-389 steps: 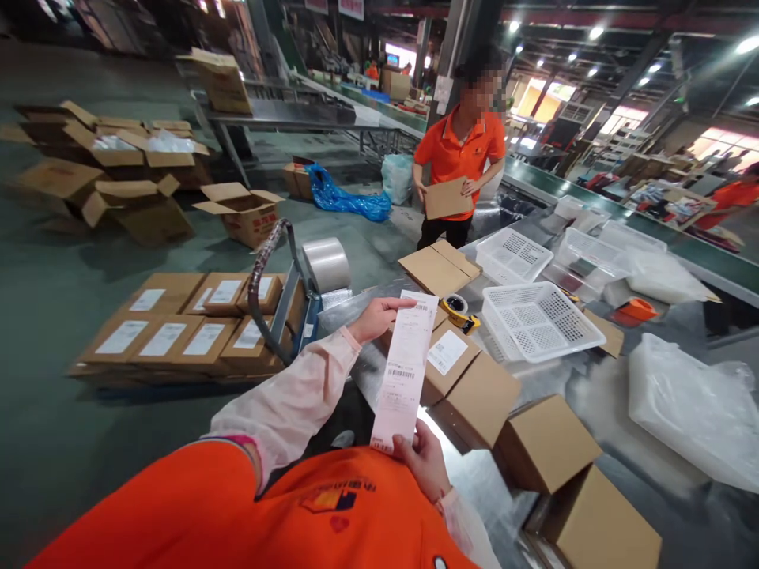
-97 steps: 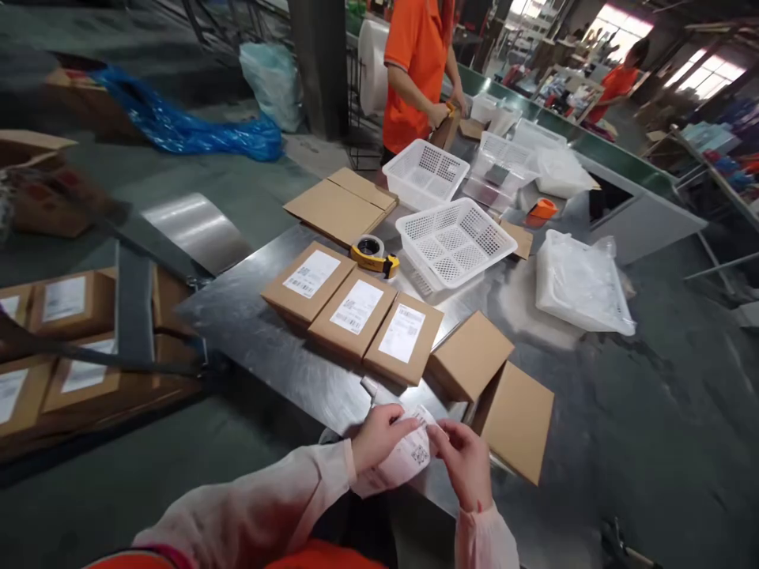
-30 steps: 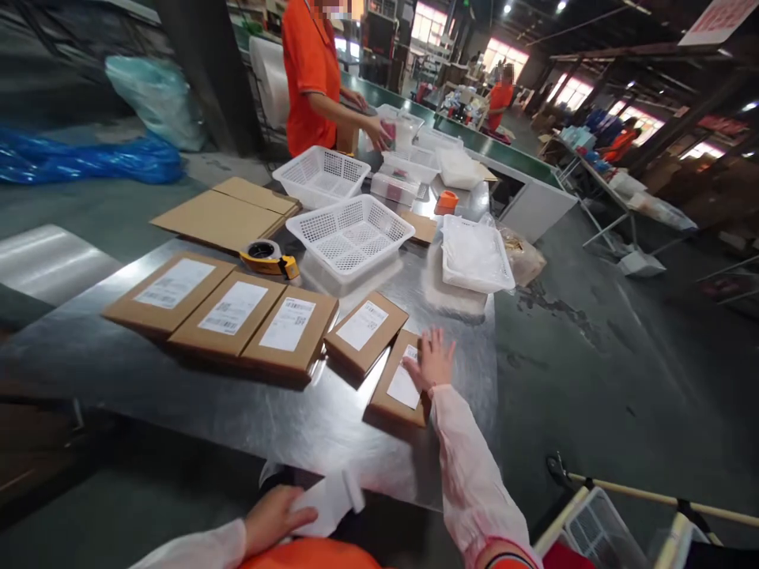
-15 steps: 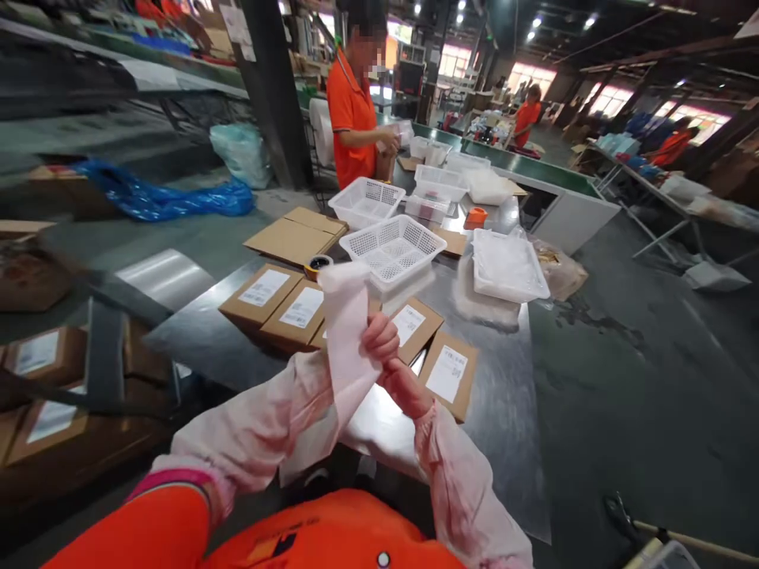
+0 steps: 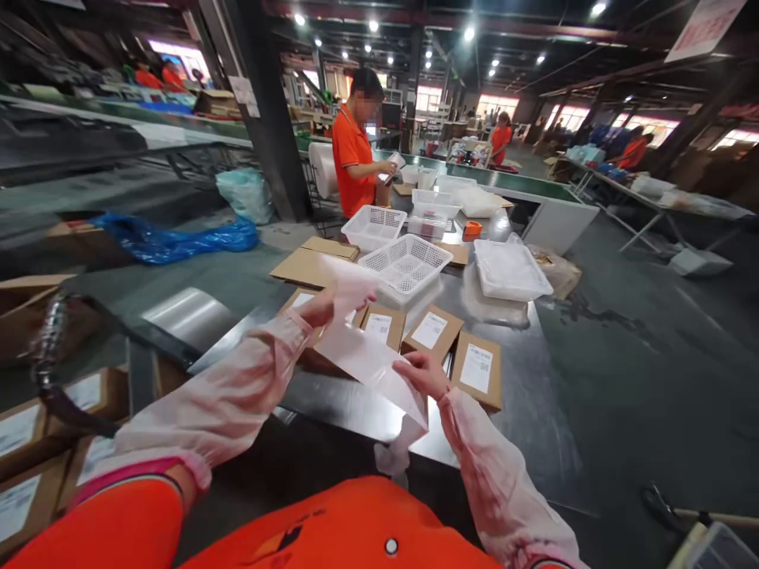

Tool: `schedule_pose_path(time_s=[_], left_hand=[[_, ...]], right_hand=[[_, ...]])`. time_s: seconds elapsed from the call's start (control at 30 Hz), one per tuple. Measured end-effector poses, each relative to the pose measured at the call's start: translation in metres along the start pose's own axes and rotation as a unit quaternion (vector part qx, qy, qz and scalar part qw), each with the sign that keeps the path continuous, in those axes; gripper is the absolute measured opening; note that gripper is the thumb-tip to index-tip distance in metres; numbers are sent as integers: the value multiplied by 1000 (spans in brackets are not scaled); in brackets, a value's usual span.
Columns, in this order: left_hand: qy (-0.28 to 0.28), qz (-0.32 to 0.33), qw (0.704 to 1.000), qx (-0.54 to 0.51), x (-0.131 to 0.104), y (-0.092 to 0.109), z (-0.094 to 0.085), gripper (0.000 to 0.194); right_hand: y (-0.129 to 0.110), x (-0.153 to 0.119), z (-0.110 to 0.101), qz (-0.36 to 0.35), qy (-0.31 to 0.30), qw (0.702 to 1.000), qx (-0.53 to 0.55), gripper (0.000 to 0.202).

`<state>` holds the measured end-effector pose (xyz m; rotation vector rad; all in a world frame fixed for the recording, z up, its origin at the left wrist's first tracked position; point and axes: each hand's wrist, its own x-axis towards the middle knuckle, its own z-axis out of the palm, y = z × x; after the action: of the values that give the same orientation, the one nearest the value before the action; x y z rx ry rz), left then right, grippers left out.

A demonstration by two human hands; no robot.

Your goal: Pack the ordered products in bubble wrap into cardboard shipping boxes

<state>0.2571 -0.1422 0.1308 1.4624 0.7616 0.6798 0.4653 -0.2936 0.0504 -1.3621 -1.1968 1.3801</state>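
A long white paper strip (image 5: 371, 359) is stretched between my hands above the near edge of the metal table. Its upper end passes through my left hand (image 5: 320, 307), whose fingers are closed on it, partly behind the paper. At its lower right edge, my right hand (image 5: 424, 374) pinches the strip. Just beyond the paper are several brown cardboard boxes with white printed labels, among them a box at the right (image 5: 477, 370) and a box beside it (image 5: 432, 328). The strip covers part of the boxes at the left.
White plastic baskets (image 5: 408, 265) stand behind the boxes, next to flat cardboard (image 5: 311, 261). A white tray (image 5: 513, 270) with clear plastic sits at the right. Across the metal table (image 5: 534, 427), a co-worker in orange (image 5: 354, 158) handles something. Labelled boxes (image 5: 86, 395) are stacked lower left.
My hands, together before, have moved apart, left hand to the left and right hand to the lower right. The strip is now spread between them. The head view has tilted up.
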Motion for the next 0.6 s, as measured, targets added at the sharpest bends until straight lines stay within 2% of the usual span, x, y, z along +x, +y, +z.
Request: schedule_pose_path(time_s=[0.07, 0.17, 0.23, 0.3, 0.43, 0.6], left_hand=[[-76, -37, 992, 92, -20, -4, -5, 22], [-169, -81, 961, 203, -45, -14, -12, 29], [-202, -90, 951, 214, -56, -20, -20, 36], [-198, -87, 961, 173, -64, -25, -28, 41], [-148, -86, 983, 72, -78, -37, -37, 48], [-113, -61, 991, -27, -88, -62, -21, 48]], right_hand=[[-11, 3, 8, -25, 12, 997, -74, 45], [-23, 3, 27, -61, 48, 984, -163, 37], [-26, 3, 41, -85, 83, 975, -187, 31], [-27, 4, 55, -101, 124, 970, -184, 26], [-26, 0, 76, -113, 180, 965, -153, 23], [-21, -23, 93, -88, 193, 970, -121, 24]])
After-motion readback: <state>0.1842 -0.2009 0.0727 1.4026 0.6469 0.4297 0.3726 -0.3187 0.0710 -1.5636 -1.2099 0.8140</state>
